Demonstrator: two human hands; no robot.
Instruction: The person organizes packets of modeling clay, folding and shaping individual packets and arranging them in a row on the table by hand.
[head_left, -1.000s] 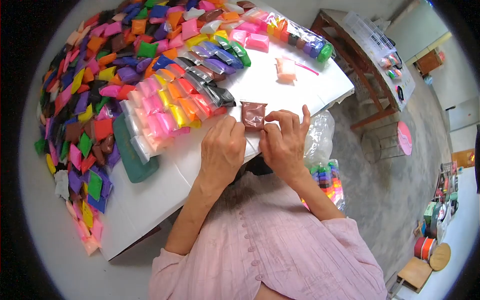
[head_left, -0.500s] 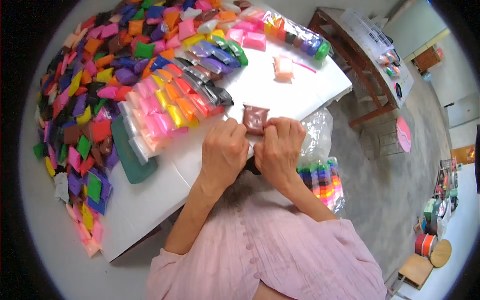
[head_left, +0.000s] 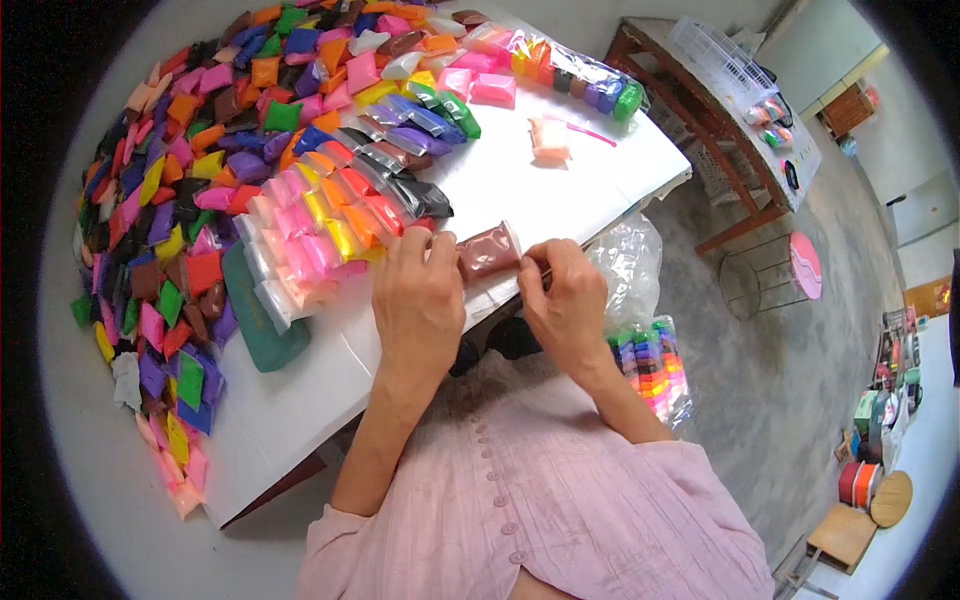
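A small clear packet of brown modelling clay [head_left: 488, 254] is held tilted near the front edge of the white table [head_left: 600, 195]. My left hand [head_left: 420, 300] is closed, gripping the packet's left end. At the opposite end, my right hand [head_left: 565, 295] pinches the lower right corner between thumb and fingers. Just beyond my left hand lie overlapping rows of coloured clay packets [head_left: 345, 238], from pale peach to black. A single peach packet [head_left: 550, 140] rests farther back beside a thin pink stick [head_left: 592, 133].
A large heap of loose coloured packets [head_left: 205, 165] covers the table's left side. A green pouch [head_left: 262, 318] lies by the rows. Filled clear bags [head_left: 655, 365] hang beside the table at right. Beyond are a pink-topped stool [head_left: 804, 265] and a second table [head_left: 735, 190].
The brown packet has turned from flat-on to a tilted position. My hands have moved apart, the left one leftward, and their grip has shifted to its two ends.
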